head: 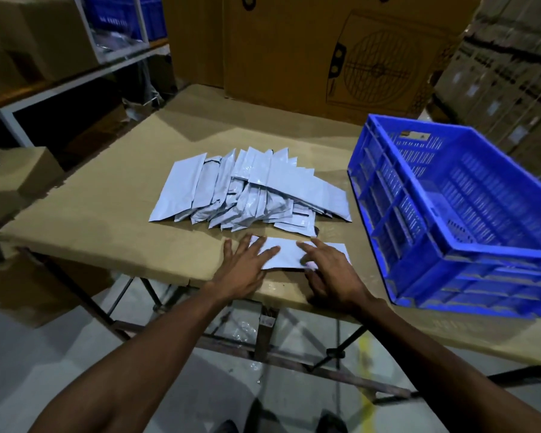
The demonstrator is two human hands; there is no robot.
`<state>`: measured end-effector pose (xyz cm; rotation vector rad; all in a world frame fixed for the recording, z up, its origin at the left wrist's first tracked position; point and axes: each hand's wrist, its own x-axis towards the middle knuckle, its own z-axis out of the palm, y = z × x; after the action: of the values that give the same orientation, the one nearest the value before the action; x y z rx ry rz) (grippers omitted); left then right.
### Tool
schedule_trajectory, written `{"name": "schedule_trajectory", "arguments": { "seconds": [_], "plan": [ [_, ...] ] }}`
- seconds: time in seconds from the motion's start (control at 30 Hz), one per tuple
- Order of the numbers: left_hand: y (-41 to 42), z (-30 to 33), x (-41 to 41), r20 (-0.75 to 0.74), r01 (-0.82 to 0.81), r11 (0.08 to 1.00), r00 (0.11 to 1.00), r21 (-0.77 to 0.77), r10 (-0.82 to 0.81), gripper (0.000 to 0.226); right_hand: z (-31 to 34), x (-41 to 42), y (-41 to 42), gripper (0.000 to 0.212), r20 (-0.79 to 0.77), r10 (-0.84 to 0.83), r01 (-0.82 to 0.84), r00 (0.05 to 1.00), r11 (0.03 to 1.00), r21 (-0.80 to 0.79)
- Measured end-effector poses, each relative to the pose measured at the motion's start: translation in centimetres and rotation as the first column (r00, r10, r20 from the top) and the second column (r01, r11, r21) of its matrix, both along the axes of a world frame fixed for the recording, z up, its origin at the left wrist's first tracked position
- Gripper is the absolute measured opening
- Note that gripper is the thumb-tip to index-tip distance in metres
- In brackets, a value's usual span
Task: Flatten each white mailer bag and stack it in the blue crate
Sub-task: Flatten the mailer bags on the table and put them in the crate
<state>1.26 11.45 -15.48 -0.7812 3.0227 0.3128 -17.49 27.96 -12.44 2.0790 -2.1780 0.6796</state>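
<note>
Both hands are pressing one white mailer bag [289, 253] flat near the table's [107, 214] front edge — the left hand [244, 267] lying on its left end with fingers spread and straight, the right hand [328, 270] on its right part, fingers loosely extended, gripping nothing. Just beyond, the unflattened pile of mailers [247, 189] is waiting; the blue crate [450, 220] is sitting to the right, seemingly empty. Being so near the edge, the slick bag could slide off — or trapped air could puff it back up.
</note>
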Motion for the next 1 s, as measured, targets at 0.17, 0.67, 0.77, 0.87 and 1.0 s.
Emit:
{"name": "schedule_trajectory", "arguments": {
  "seconds": [0.17,0.67,0.77,0.87,1.0],
  "plan": [
    [-1.2,0.1,-0.2,-0.073,0.029,0.992,0.997,0.125,-0.02,0.054,-0.1,0.9,1.0,0.053,-0.432,0.3,-0.219,0.851,0.949,0.227],
    [1.1,-0.6,-2.4,-0.27,-0.249,0.963,0.925,0.102,0.268,0.087,12.5,-5.0,-2.3,0.049,-0.076,0.057,-0.049,0.995,0.994,0.101],
    [2.8,-0.3,-4.1,-0.195,-0.186,0.981,0.962,0.05,0.192,0.081,15.4,-7.0,-2.1,0.052,0.108,0.024,-0.025,0.994,1.0,0.007],
    [4.2,-0.2,-6.1,-0.167,-0.131,0.99,0.976,0.049,0.137,0.077,17.8,-9.0,-1.2,0.052,0.166,-0.065,0.077,0.984,0.995,-0.07],
    [5.6,-0.4,-8.9,-0.147,-0.088,0.996,0.985,0.034,0.092,0.076,19.9,-11.9,0.6,0.053,0.179,-0.181,0.206,0.967,0.97,-0.131]
  ]
}}
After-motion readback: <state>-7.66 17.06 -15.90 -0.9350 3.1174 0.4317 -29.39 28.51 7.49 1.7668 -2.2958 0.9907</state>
